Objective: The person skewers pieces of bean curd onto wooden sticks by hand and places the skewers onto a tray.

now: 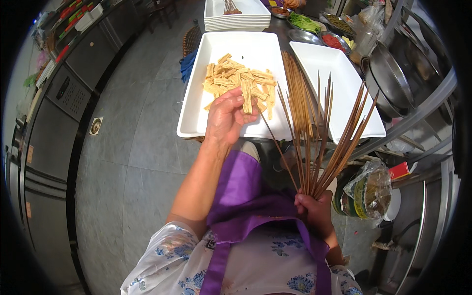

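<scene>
My left hand [229, 112] pinches a pale yellow strip of bean curd stick [247, 96], held upright over the near part of a white tray [189, 115]. Behind it, more bean curd pieces [228, 73] lie heaped in that tray. Low on the right, my right hand [315, 209] is closed round the lower ends of a fanned bundle of thin brown skewers [339, 169]. One skewer [278, 147] leans away from the bundle, its tip close to the strip in my left hand. Whether the tip has entered the strip I cannot tell.
Loose skewers [296, 91] lie between the tray and a second white tray [339, 73]. Stacked trays [236, 23] and bowls of greens [305, 22] and red food [334, 41] stand behind. Another person's hand [293, 3] shows there. Metal pans [391, 73] and a plastic-covered drum [366, 194] are right.
</scene>
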Action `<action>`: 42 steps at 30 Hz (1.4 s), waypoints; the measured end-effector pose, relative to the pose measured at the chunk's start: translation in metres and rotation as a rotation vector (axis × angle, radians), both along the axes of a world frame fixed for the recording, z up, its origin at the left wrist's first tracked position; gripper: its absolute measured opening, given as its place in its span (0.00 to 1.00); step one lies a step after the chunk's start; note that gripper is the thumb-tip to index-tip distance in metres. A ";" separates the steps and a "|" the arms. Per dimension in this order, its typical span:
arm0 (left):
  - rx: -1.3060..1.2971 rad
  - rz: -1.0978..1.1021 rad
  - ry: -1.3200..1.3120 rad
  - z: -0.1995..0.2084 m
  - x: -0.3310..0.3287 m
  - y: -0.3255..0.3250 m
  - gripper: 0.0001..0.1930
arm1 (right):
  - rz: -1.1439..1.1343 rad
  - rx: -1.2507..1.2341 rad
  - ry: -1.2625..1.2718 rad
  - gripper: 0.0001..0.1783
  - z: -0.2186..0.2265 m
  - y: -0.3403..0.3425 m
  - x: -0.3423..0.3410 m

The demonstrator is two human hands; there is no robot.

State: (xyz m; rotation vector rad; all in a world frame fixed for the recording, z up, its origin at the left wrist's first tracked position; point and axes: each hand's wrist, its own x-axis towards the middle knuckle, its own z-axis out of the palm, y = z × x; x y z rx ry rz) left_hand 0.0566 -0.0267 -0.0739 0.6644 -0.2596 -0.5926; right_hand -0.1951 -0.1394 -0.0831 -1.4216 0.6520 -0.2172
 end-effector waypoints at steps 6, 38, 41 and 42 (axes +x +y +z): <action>0.093 0.043 -0.065 0.006 -0.005 0.007 0.19 | 0.024 -0.005 0.056 0.04 -0.003 0.002 0.003; 0.446 0.516 -0.370 -0.012 -0.021 0.004 0.09 | 0.015 -0.050 0.106 0.03 0.005 0.011 0.006; 0.486 0.523 -0.448 -0.010 -0.022 0.005 0.09 | 0.027 -0.060 0.109 0.04 0.005 0.011 0.006; 0.535 0.541 -0.502 -0.012 -0.022 0.006 0.09 | 0.030 -0.064 0.112 0.04 0.005 0.011 0.007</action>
